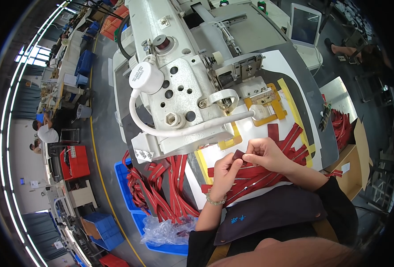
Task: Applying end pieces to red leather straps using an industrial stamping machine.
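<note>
The left hand [225, 172] and right hand [268, 155] pinch a small dark red patch [238, 154] over the red zippers [292, 137], and I reckon a loosened pinch could lose it among that similar colour

A small, dark red piece [238, 155] with squared corners is pinched at a tilt between the left grip [225, 172] and the right grip [265, 154]. Below it, long red zipper strips [255, 181] lie overlapping at differing angles across the tabletop [325, 141].
</note>
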Tool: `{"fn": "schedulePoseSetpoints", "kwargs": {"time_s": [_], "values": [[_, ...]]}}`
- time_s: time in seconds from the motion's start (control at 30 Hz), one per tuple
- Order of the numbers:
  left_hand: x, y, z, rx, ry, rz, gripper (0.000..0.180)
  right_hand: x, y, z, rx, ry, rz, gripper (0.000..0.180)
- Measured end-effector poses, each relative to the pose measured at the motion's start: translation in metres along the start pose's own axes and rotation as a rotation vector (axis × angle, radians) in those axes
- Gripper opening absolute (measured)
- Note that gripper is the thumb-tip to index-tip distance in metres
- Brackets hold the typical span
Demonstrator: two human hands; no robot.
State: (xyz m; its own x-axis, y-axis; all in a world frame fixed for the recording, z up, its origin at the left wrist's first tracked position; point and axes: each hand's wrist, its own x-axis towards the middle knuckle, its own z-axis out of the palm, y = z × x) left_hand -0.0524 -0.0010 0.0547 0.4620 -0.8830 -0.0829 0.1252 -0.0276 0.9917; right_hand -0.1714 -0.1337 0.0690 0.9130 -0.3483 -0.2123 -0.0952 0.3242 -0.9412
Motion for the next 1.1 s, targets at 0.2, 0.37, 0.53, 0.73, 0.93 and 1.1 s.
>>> {"fn": "schedulePoseSetpoints", "kwargs": {"time_s": [0.2, 0.37, 0.53, 0.73, 0.93, 1.1], "values": [[-0.008, -0.021, 0.006, 0.083, 0.089, 0.038, 0.027, 0.000, 0.009, 0.005, 0.086, 0.089, 0.011, 0.018], [-0.011, -0.022, 0.009, 0.085, 0.132, 0.059, 0.027, -0.002, 0.010, 0.013, 0.121, 0.145, -0.037, 0.018], [-0.010, -0.009, -0.001, 0.127, 0.054, 0.009, 0.026, -0.007, 0.008, 0.008, 0.000, 0.077, -0.009, 0.019], [-0.007, 0.001, -0.012, 0.140, -0.017, -0.021, 0.020, -0.011, 0.008, 0.009, 0.031, 0.038, 0.017, 0.019], [-0.007, -0.001, -0.017, 0.150, -0.046, 0.000, 0.019, -0.012, 0.010, 0.012, 0.048, 0.039, 0.027, 0.018], [-0.007, 0.001, -0.017, 0.175, -0.042, 0.000, 0.017, -0.012, 0.009, 0.013, 0.028, 0.043, 0.030, 0.017]]}}
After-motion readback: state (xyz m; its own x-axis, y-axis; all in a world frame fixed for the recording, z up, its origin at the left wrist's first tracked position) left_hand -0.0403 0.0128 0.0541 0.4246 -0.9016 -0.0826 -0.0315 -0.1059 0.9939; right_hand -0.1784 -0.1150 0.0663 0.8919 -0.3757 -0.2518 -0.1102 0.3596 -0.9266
